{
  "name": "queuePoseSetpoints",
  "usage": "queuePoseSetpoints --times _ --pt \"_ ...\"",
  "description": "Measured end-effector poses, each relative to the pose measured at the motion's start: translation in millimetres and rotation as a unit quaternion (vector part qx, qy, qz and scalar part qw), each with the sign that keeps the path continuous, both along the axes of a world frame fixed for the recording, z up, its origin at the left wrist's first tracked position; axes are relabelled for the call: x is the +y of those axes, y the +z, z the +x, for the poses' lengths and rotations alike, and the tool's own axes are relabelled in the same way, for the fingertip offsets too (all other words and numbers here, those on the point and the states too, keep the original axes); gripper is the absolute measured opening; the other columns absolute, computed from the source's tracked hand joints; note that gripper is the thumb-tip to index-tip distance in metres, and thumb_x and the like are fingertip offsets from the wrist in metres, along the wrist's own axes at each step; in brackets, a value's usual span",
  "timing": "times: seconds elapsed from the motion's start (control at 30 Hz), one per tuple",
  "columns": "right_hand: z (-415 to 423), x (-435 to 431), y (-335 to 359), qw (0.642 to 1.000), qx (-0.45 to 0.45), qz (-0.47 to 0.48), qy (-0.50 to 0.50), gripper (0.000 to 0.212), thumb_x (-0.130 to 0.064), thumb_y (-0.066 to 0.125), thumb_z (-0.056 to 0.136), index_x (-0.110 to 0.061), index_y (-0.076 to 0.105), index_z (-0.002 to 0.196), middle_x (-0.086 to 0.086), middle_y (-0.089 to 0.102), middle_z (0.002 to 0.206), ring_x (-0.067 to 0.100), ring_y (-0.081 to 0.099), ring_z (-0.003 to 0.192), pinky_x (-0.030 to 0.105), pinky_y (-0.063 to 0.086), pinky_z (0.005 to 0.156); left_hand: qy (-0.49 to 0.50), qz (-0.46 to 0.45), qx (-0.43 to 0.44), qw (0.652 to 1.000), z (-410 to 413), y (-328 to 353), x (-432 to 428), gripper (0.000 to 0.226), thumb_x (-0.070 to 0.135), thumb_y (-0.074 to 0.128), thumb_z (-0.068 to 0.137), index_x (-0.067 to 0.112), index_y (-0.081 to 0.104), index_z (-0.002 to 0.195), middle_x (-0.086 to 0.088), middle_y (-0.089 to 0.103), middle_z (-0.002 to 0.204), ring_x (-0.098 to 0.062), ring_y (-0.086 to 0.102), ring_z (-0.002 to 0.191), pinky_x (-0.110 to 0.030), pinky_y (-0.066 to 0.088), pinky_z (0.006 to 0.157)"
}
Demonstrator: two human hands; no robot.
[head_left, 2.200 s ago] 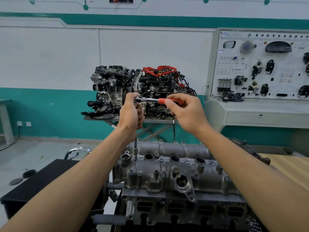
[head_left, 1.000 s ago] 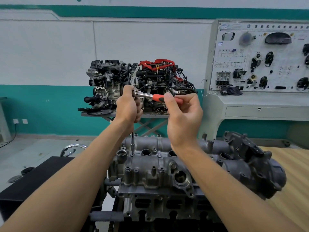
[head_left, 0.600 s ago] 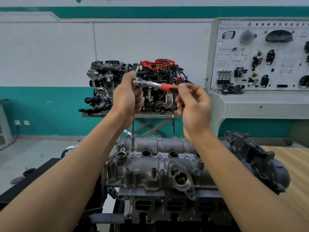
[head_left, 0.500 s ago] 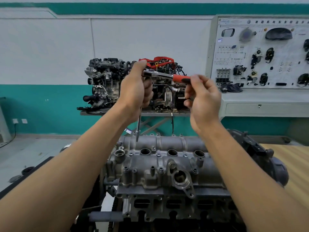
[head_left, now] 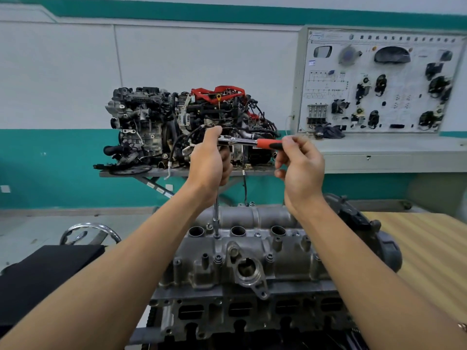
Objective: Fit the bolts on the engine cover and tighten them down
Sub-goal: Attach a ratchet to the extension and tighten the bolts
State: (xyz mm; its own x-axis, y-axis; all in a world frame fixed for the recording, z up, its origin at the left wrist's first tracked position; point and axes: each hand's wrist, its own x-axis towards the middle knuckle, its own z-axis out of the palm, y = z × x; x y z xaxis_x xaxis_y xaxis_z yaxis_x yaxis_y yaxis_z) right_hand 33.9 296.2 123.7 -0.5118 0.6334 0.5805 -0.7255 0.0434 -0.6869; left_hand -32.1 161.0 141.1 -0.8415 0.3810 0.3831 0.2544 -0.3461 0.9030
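Observation:
The grey cast engine cover [head_left: 252, 258] lies in front of me, with three round plug wells along its top and several bolts [head_left: 217, 258] seated in its bosses. My left hand [head_left: 209, 160] grips the head of a ratchet wrench [head_left: 242, 141] and the top of its long extension bar [head_left: 216, 213]. The socket at the bar's tip sits on a bolt between the first two wells. My right hand [head_left: 300, 168] pinches the wrench's red and black handle with thumb and fingertips.
A complete engine with red hoses [head_left: 192, 125] stands on a stand behind. A white training panel [head_left: 379, 82] on a grey console is at the right. A wooden bench top [head_left: 424, 248] lies at the right, a black cloth-covered surface [head_left: 45, 271] at the left.
Both hands lifted the ratchet off a bolt near the cover's left end and carried it right. The socket now sits on a bolt between the first two wells.

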Motion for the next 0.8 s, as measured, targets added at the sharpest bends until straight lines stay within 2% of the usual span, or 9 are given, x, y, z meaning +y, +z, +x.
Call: queuePoseSetpoints --times 0.13,0.2,0.3,0.4,0.47,0.53,0.63,0.7,0.8 --pt "3 -2 0 1.0 -0.008 -0.01 -0.011 0.013 -0.008 0.056 0.099 -0.011 0.058 0.087 0.002 0.052 0.06 0.011 0.046 0.05 0.022 0.036 0.045 -0.005 0.001 -0.006 1.0 -1 -3 2 0.058 0.047 0.038 0.099 0.025 0.024 0.047 0.006 0.018 0.047 -0.016 0.011 0.046 -0.022 0.013 0.04" --pt "11 -7 -1 0.999 0.02 0.006 -0.044 0.015 -0.006 0.059 0.097 -0.012 0.058 0.083 0.002 0.051 0.061 0.012 0.044 0.05 0.023 0.035 0.046 -0.007 0.0 -0.012 1.0 -2 -2 4 0.059 0.047 0.038 0.098 0.026 0.025 0.045 0.007 0.02 0.046 -0.015 0.012 0.044 -0.021 0.015 0.038" --pt "29 -33 -13 0.969 0.137 0.151 -0.141 0.019 -0.011 0.068 0.09 -0.019 0.056 0.077 -0.008 0.052 0.062 0.009 0.046 0.052 0.021 0.039 0.049 -0.023 0.005 -0.018 1.0 -4 0 7 0.059 0.044 0.038 0.097 0.026 0.026 0.042 0.007 0.02 0.043 -0.014 0.012 0.04 -0.019 0.015 0.038" --pt "31 -48 -16 0.941 0.204 0.223 -0.153 0.021 -0.016 0.071 0.089 -0.022 0.056 0.076 -0.012 0.051 0.061 0.004 0.047 0.052 0.019 0.041 0.05 -0.033 0.005 -0.02 0.999 -3 1 6 0.058 0.043 0.037 0.096 0.026 0.026 0.041 0.006 0.019 0.042 -0.015 0.012 0.039 -0.019 0.015 0.038" --pt "22 -37 -10 0.956 0.169 0.196 -0.136 0.02 -0.016 0.068 0.091 -0.022 0.055 0.077 -0.014 0.051 0.063 0.005 0.046 0.053 0.019 0.039 0.051 -0.029 0.015 -0.027 0.999 -4 1 0 0.055 0.042 0.037 0.096 0.026 0.025 0.045 0.006 0.019 0.043 -0.015 0.011 0.04 -0.019 0.014 0.038" --pt "7 -16 -3 0.992 0.06 0.088 -0.069 0.011 -0.019 0.063 0.096 -0.018 0.06 0.085 -0.007 0.054 0.068 0.01 0.047 0.059 0.022 0.039 0.054 -0.033 0.018 -0.022 0.999 -3 0 -3 0.055 0.041 0.036 0.098 0.027 0.025 0.045 0.007 0.018 0.044 -0.015 0.01 0.041 -0.019 0.013 0.038" --pt "-15 11 3 0.993 -0.113 0.02 -0.013 0.019 -0.023 0.052 0.103 -0.015 0.067 0.094 0.0 0.057 0.072 0.01 0.049 0.065 0.022 0.039 0.057 -0.034 -0.025 0.031 0.999 8 -3 10 0.056 0.04 0.037 0.098 0.027 0.033 0.044 0.009 0.023 0.044 -0.014 0.013 0.04 -0.021 0.015 0.039" --pt "-21 17 3 0.992 -0.123 0.008 -0.038 0.021 -0.021 0.052 0.102 -0.015 0.067 0.089 -0.001 0.057 0.07 0.011 0.049 0.065 0.022 0.039 0.054 -0.004 -0.036 0.029 0.999 13 -1 17 0.049 0.039 0.039 0.098 0.027 0.033 0.051 0.009 0.024 0.044 -0.014 0.013 0.04 -0.023 0.014 0.04" --pt "-12 15 -3 0.995 -0.034 -0.02 -0.092 0.011 -0.021 0.065 0.093 -0.012 0.062 0.086 0.002 0.053 0.069 0.014 0.045 0.06 0.025 0.038 0.052 0.037 -0.021 0.013 0.999 6 3 16 0.052 0.039 0.039 0.099 0.025 0.028 0.05 0.008 0.022 0.044 -0.014 0.013 0.04 -0.024 0.013 0.042"
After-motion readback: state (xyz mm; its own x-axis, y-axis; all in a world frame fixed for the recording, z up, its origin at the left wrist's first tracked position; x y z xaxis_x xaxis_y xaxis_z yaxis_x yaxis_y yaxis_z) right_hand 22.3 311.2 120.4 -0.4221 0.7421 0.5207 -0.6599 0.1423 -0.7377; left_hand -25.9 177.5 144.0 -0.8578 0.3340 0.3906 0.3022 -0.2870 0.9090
